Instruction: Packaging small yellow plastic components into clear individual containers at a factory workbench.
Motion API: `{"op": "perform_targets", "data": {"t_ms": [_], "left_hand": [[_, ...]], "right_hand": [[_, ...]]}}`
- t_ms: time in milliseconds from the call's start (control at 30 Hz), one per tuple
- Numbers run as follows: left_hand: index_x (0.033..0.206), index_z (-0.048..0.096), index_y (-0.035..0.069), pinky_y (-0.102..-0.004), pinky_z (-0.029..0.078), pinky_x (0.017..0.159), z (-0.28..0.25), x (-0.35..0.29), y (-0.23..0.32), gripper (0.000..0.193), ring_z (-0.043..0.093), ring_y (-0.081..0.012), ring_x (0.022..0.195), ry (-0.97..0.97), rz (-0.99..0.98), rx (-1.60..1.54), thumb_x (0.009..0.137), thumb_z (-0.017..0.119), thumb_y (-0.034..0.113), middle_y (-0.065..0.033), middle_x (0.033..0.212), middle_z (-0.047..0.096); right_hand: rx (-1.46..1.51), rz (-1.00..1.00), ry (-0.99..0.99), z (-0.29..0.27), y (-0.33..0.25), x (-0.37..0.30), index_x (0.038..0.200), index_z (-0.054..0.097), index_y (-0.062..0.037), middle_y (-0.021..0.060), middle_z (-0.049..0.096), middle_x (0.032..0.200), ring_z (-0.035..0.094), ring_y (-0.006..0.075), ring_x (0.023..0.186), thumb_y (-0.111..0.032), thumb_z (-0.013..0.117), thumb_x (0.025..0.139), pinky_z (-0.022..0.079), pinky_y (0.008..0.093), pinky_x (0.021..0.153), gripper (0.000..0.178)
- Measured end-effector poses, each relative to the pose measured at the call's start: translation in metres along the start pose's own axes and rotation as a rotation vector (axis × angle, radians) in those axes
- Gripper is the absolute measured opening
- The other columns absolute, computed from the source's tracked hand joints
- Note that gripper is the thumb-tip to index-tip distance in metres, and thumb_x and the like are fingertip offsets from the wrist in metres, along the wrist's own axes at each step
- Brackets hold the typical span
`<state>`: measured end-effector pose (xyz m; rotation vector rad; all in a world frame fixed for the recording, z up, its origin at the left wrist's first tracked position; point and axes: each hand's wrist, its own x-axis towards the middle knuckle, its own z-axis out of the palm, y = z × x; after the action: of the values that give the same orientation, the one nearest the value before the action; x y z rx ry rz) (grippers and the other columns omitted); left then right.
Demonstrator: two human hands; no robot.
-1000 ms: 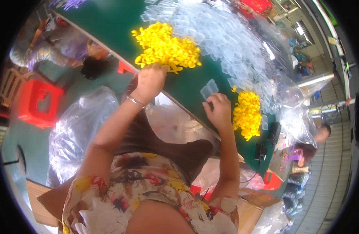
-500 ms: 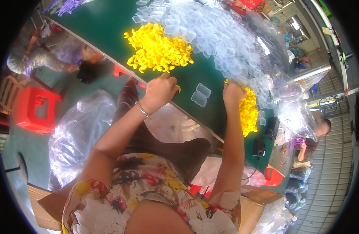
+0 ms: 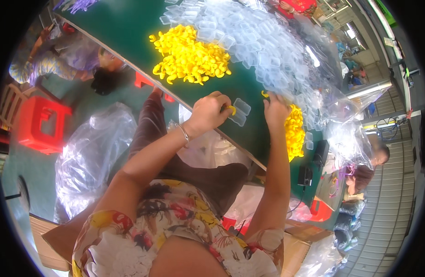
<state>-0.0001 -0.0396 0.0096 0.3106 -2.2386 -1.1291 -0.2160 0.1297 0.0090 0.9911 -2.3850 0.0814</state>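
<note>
My left hand (image 3: 211, 111) is closed on a small yellow curved piece (image 3: 233, 110), which sticks out from its fingertips. That piece is at the near edge of an open clear plastic case (image 3: 242, 107) lying on the green table; my fingers partly cover the case. To the right, my right hand (image 3: 276, 110) pinches another yellow curved piece (image 3: 265, 93), its end showing past the fingers. A pile of yellow pieces (image 3: 294, 134) lies beside my right wrist, and a larger yellow pile (image 3: 189, 56) spreads beyond my left hand.
A wide heap of clear cases (image 3: 249, 34) covers the far side of the green table (image 3: 115, 27). Small black devices (image 3: 305, 175) stand at its right end. Red stools (image 3: 44, 124) and a large clear plastic bag (image 3: 92, 161) are on the left. Other people are nearby.
My left hand has moved right, away from the large yellow pile, carrying a yellow piece to the clear case. My right hand has stayed nearly in place, its yellow piece now showing more.
</note>
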Motion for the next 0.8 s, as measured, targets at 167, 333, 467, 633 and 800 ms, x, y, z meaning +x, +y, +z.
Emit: {"op": "perform_targets", "data": {"t_ms": [167, 333, 467, 633, 800], "left_hand": [[0.086, 0.069, 0.009, -0.041, 0.053, 0.072, 0.011, -0.001, 0.009, 0.015, 0.066, -0.0316, 0.08, -0.033, -0.019, -0.005, 0.08, 0.072, 0.022, -0.0097, 0.087, 0.063], [0.085, 0.068, 0.009, -0.0401, 0.052, 0.07, 0.02, -0.007, 0.006, 0.015, 0.065, -0.0294, 0.081, -0.009, 0.035, 0.102, 0.079, 0.074, 0.021, -0.0085, 0.085, 0.063], [0.092, 0.067, 0.009, -0.0408, 0.052, 0.075, 0.027, -0.006, 0.005, 0.02, 0.065, -0.0299, 0.086, -0.029, 0.082, 0.247, 0.077, 0.074, 0.021, -0.0091, 0.087, 0.063], [0.107, 0.065, 0.009, -0.0396, 0.052, 0.079, 0.02, -0.004, 0.011, 0.035, 0.065, -0.0306, 0.09, -0.009, 0.102, 0.246, 0.077, 0.074, 0.023, -0.0124, 0.095, 0.062], [0.118, 0.063, 0.01, -0.0386, 0.052, 0.079, 0.016, 0.0, 0.013, 0.049, 0.064, -0.0312, 0.09, -0.145, 0.189, 0.309, 0.075, 0.078, 0.025, -0.0127, 0.097, 0.061]], "right_hand": [[-0.019, 0.011, -0.024, 0.004, -0.003, 0.006, 0.102, 0.07, -0.0145, 0.0057, 0.066, 0.1, 0.063, 0.028, 0.098, -0.02, 0.069, 0.083, 0.043, 0.0483, 0.085, 0.02], [0.491, 0.126, -0.084, -0.022, -0.02, -0.022, 0.092, 0.071, -0.0104, 0.0056, 0.068, 0.083, 0.066, 0.0244, 0.077, -0.017, 0.07, 0.081, 0.05, 0.0399, 0.072, 0.013], [1.088, 0.292, -0.389, -0.05, -0.053, -0.058, 0.092, 0.069, -0.0049, 0.0082, 0.066, 0.076, 0.059, 0.0121, 0.065, -0.011, 0.072, 0.079, 0.049, 0.0258, 0.063, 0.014], [0.896, 0.157, -0.244, -0.053, -0.065, -0.055, 0.098, 0.066, -0.0051, 0.0089, 0.063, 0.075, 0.06, 0.0194, 0.062, -0.011, 0.069, 0.081, 0.049, 0.0309, 0.061, 0.018], [0.78, 0.01, -0.075, -0.031, -0.046, -0.036, 0.104, 0.064, -0.0041, 0.0125, 0.062, 0.083, 0.061, 0.0266, 0.066, -0.012, 0.068, 0.085, 0.05, 0.0339, 0.061, 0.021]]}}
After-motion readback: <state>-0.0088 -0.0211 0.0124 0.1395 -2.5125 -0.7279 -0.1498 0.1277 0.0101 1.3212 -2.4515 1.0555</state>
